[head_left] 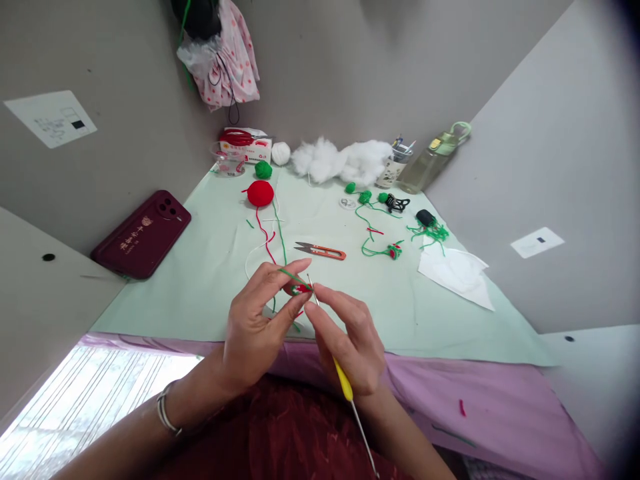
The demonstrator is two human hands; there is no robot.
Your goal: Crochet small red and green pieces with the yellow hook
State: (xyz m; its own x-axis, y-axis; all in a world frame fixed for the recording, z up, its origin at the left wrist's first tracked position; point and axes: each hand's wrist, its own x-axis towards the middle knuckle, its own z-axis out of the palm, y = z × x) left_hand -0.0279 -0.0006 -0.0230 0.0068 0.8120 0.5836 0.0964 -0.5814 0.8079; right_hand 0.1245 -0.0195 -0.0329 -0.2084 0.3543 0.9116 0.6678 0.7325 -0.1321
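Note:
My left hand (pixel 257 320) is closed on a small red, white and green crochet piece (pixel 300 289), pinched between thumb and fingers. Green yarn (pixel 290 274) runs over its index finger to the piece. My right hand (pixel 353 340) grips a crochet hook (pixel 343 379) with a yellow handle, its metal tip up against the piece. Just beyond the hands lie orange thread snips (pixel 323 251). A red yarn ball (pixel 261 193) and a green yarn ball (pixel 263 170) sit farther back, strands trailing toward me.
White stuffing (pixel 343 162), a white yarn ball (pixel 281 154) and a pen cup (pixel 395 167) line the back, with a bottle (pixel 435 160) at right. Small green crochet pieces (pixel 365 197) and white paper (pixel 455 273) lie right. A maroon phone (pixel 143 233) leans at left.

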